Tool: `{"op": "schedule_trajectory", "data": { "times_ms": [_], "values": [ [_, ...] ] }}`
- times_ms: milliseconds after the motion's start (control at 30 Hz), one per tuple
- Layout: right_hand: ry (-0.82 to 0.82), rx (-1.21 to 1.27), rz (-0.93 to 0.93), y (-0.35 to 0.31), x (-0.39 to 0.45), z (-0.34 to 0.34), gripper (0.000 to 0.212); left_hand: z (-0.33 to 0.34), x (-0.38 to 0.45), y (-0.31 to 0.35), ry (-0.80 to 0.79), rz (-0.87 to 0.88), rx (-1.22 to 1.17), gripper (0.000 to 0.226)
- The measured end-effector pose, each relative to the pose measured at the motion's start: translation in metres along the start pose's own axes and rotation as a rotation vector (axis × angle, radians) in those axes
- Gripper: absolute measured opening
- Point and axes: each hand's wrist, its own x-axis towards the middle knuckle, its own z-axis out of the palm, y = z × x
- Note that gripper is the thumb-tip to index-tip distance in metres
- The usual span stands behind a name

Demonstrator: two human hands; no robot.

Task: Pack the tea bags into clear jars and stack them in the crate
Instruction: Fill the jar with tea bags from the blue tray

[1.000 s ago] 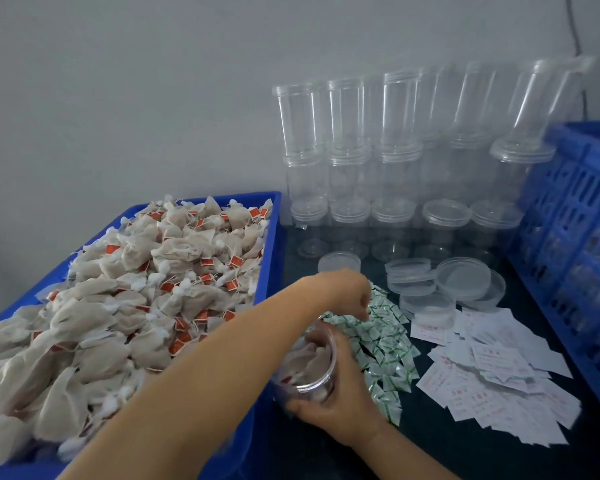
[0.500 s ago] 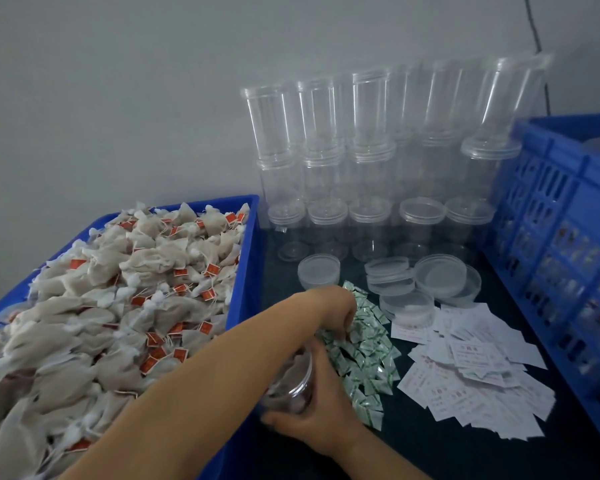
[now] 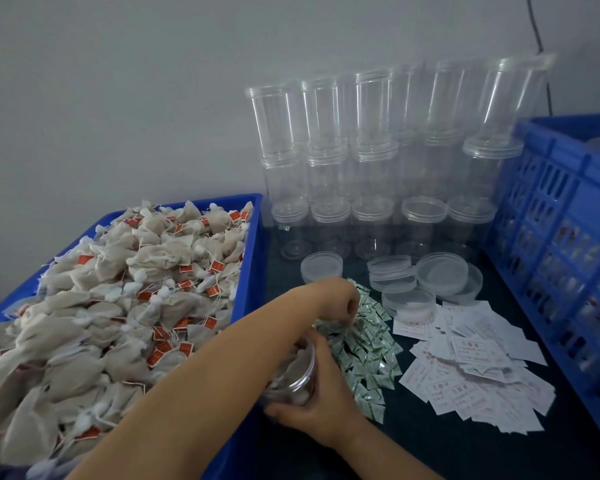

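Observation:
My right hand (image 3: 321, 405) grips a clear jar (image 3: 293, 374) part-filled with tea bags, tilted, just right of the blue tray's (image 3: 248, 271) near corner. The tray holds a heap of beige tea bags (image 3: 118, 306) with red tags. My left arm crosses over the jar, and my left hand (image 3: 333, 301) has its fingertips curled down into a pile of small green-and-white sachets (image 3: 364, 344), pinching one. Empty clear jars (image 3: 371, 174) stand stacked against the wall. A blue slatted crate (image 3: 565, 244) stands on the right.
Loose clear lids (image 3: 433, 278) lie in front of the jar stacks. White printed paper slips (image 3: 471, 368) are spread right of the sachets on the dark tabletop. A black cable (image 3: 537, 36) hangs down the wall behind the crate.
My left hand has dropped from above the jar mouth onto the sachet pile. The jar in my right hand has tipped lower, toward the tray.

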Motion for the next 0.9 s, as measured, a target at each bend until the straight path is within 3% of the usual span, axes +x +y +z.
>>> {"op": "schedule_trajectory", "data": {
  "times_ms": [333,467,633,900],
  "values": [
    [0.016,0.007,-0.039,0.003,-0.001,0.002,0.098,-0.047,-0.074,0.004,0.377,0.023,-0.292,0.012],
    [0.022,0.034,-0.056,0.004,-0.001,0.003,0.097,-0.042,-0.127,-0.002,0.514,-0.112,-0.492,0.012],
    [0.016,0.055,-0.067,0.003,-0.001,0.003,0.097,-0.017,-0.176,-0.010,0.524,-0.267,-0.601,0.014],
    [0.040,0.056,-0.069,0.000,-0.001,0.003,0.089,0.018,-0.184,0.003,0.650,-0.332,-0.340,0.021]
  ]
}}
